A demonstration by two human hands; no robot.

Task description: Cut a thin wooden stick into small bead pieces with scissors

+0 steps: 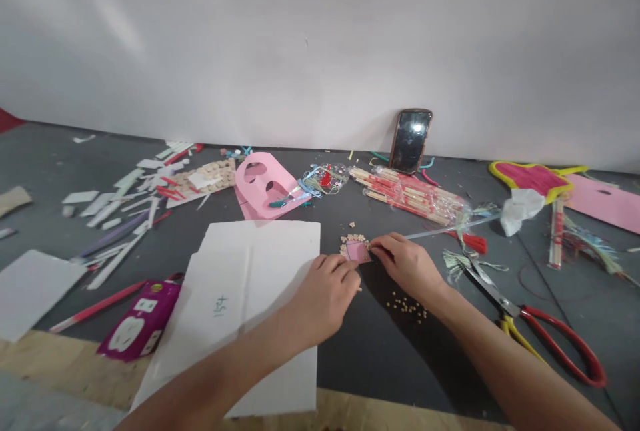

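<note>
A small pink card piece (pixel 357 251) lies on the dark tabletop, with small beige flower-like beads (pixel 353 238) along its top and left edges. My left hand (pixel 331 291) is closed at the card's lower left, its fingertips on the card; a short pale stick end pokes out beside the fingers. At the card's right edge my right hand (pixel 405 263) is pinched shut. What sits between its fingertips is too small to make out. Loose round beads (pixel 407 307) are scattered on the table below my right hand. A white foam board (pixel 260 324) lies under my left forearm.
Scissors (pixel 510 307) with red and yellow handles lie at the right. A phone (pixel 411 141) leans on the wall behind packaged sticks (pixel 415 194). A pink cutout card (pixel 267 184), foam strips (pixel 120 197) and a purple packet (pixel 143 321) are on the left.
</note>
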